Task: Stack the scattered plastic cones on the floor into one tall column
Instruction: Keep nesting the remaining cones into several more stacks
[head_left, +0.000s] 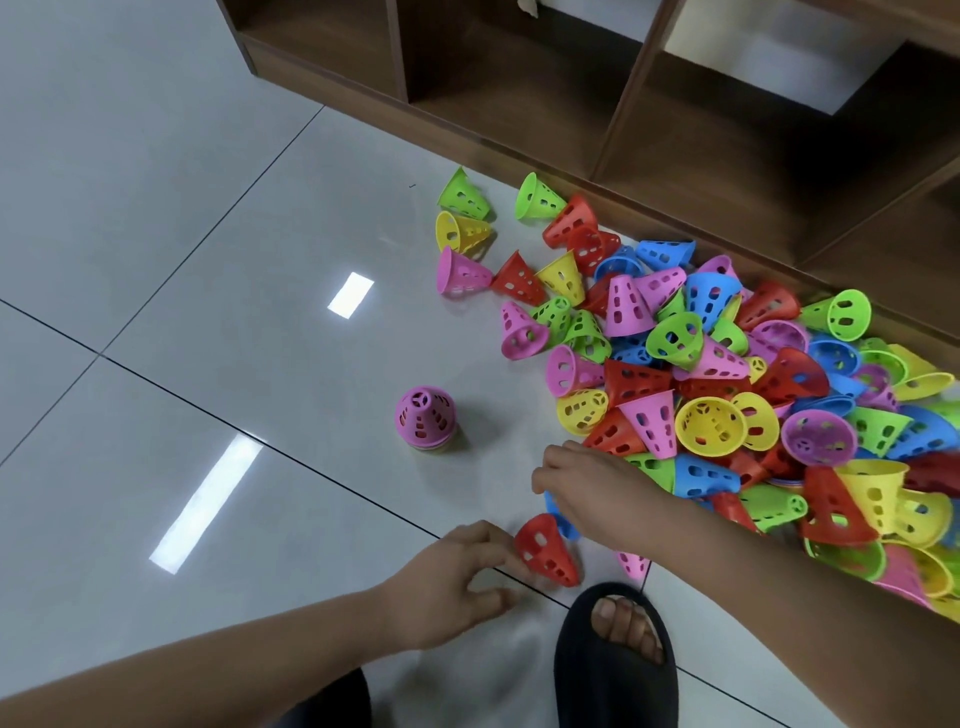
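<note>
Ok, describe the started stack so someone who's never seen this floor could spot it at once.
Start at the heap of coloured cones against the wooden shelf unit. Left of it, alone on the tiles, stands the stack. Unlike the loose cones nearby, it is upright, pink on top, with more rims nested beneath.

Brown wooden shelf unit (649, 93) along far edge; glossy grey floor tiles (156, 208); black slipper (613, 665)

Both forearms are bare all the way down to the left hand (457, 582) and the right hand (587, 493). One foot wears a black open-toed slipper (618, 670) with a broad, smooth band, the toes showing at its front opening. A patch of dark cloth (332, 701) at the lower edge may be trousers or shorts.
</note>
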